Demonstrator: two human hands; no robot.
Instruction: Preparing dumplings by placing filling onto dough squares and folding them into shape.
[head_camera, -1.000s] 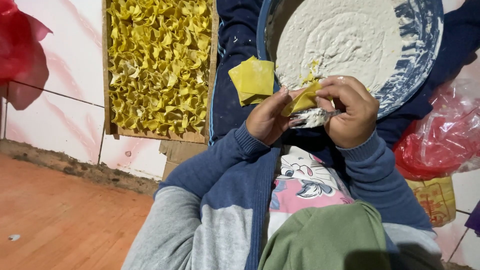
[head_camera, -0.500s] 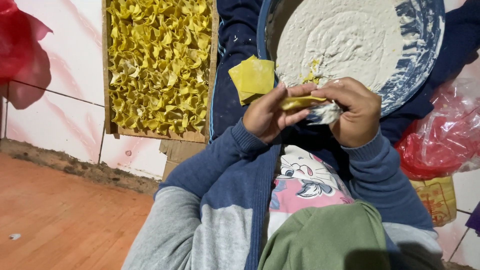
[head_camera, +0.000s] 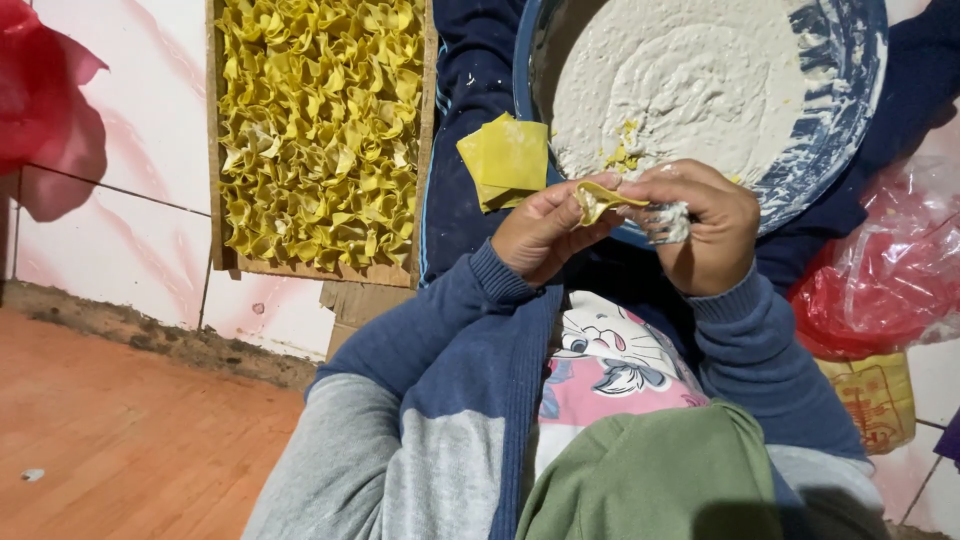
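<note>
My left hand (head_camera: 540, 232) and my right hand (head_camera: 705, 225) meet in front of my chest and pinch a small folded yellow wrapper (head_camera: 600, 198) between their fingertips. My right hand also keeps a small utensil smeared with white paste (head_camera: 668, 224) tucked under its fingers. Just beyond the hands stands a large blue-rimmed bowl (head_camera: 850, 110) full of pale white filling (head_camera: 710, 90). A stack of flat yellow wrappers (head_camera: 508, 160) lies on dark blue cloth beside the bowl, close to my left hand.
A wooden tray (head_camera: 428, 150) packed with several folded yellow dumplings (head_camera: 315, 130) sits to the left on a white tiled surface (head_camera: 130, 150). Red plastic bags lie at the far left (head_camera: 40, 110) and right (head_camera: 870, 290). An orange-brown floor (head_camera: 130, 440) shows at lower left.
The wrapper was held open with filling on it; now it is folded over and pinched between both hands. The hands have stayed in the same place.
</note>
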